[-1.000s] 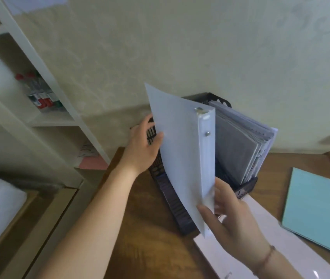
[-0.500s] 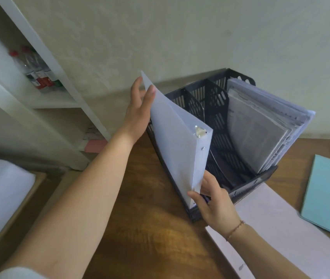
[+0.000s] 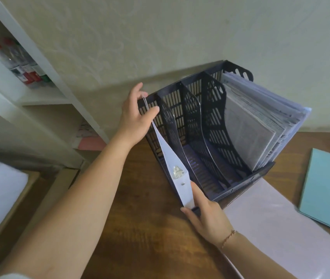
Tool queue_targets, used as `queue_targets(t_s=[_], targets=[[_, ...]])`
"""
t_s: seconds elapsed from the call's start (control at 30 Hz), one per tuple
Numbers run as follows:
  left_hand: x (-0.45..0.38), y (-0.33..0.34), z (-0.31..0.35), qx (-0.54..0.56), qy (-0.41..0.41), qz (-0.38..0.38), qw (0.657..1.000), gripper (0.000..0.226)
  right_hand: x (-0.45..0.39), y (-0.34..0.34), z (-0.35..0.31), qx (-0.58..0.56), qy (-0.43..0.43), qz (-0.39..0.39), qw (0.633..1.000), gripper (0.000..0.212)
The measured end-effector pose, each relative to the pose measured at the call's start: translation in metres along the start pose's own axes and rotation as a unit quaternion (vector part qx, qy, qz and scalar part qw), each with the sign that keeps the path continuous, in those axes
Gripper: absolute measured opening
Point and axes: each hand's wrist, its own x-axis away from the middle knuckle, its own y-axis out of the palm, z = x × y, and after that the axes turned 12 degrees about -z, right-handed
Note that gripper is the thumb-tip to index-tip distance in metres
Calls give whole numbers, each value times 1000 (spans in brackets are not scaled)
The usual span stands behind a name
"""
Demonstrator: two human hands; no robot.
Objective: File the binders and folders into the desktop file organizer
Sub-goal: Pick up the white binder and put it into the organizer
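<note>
Binder (image 3: 177,174) now inside organizer (image 3: 212,125)

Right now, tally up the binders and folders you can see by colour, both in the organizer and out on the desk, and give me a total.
White binder, in the left slot of the organizer: 1
Teal folder, flat on the desk: 1
Pale pink folder, flat on the desk: 1
Total: 3
The clear sleeves of papers in the right slot are too bunched to count.
</note>
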Motion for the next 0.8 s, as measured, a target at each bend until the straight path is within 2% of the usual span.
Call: queue_targets(t_s=[0.1, 0.17, 0.27, 0.33, 0.4, 0.5, 0.63, 0.73, 0.8], targets=[[1, 5, -3, -28, 14, 6, 999, 65, 2, 2, -1, 35, 20, -4, 999, 66], [1, 5, -4, -36, 23, 7, 999, 60, -3, 5, 10, 134, -9, 26, 991, 57], [-1, 2, -4, -60, 41, 4, 997, 47, -6, 9, 32, 260, -21, 30, 965, 51], [-1, 2, -5, -67, 51, 6, 996, 39, -4, 9, 38, 283, -14, 3, 959, 48], [-2, 1, -7, -75, 52, 9, 996, 36, -4, 12, 43, 301, -20, 3, 954, 53], [-1, 1, -8, -86, 48, 11, 995, 39, -5, 15, 42, 305, -14, 20, 952, 61], [8, 2, -1, -82, 44, 19, 996, 45, -4, 16, 45, 316, -14, 35, 948, 59], [28, 3, 14, -85, 80, 84, 990, 45, 2, 16, 41, 318, -17, 39, 947, 72], [50, 8, 31, -108, 179, 178, 962, 42, 11, 13, 37, 305, -33, 56, 950, 78]])
